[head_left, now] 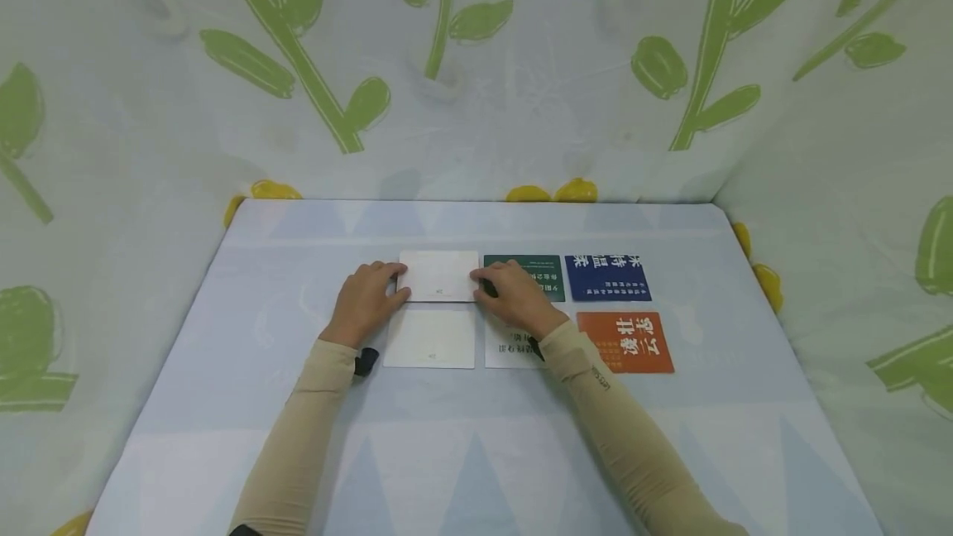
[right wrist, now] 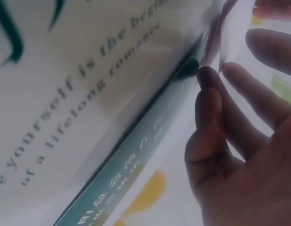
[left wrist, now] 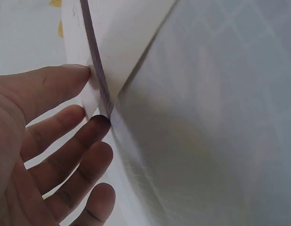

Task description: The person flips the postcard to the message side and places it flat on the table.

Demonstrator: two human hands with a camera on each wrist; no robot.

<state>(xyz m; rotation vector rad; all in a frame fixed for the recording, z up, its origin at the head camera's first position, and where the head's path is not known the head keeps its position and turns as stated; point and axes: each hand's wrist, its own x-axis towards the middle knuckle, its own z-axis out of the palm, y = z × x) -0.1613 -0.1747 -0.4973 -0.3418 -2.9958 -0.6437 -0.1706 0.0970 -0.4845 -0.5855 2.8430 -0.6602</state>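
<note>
A white card (head_left: 438,271) with a small mark near its front edge lies at the back left of two rows of cards. My left hand (head_left: 365,300) grips its left edge, thumb toward the front corner. At the opposite edge my right hand (head_left: 517,296) holds it, partly covering a green card (head_left: 547,271). The left wrist view shows the white card's dark side edge (left wrist: 95,52) against the thumb and fingertips. In the right wrist view, fingertips meet the card's end beside the green card (right wrist: 121,183). A second white card (head_left: 430,342) lies just in front.
A blue card (head_left: 610,281) with white characters is at the back right, an orange card (head_left: 625,342) in front of it. A white lettered card (head_left: 502,346) lies partly under my right forearm. Leaf-patterned cloth (head_left: 521,122) rises behind the table (head_left: 298,226).
</note>
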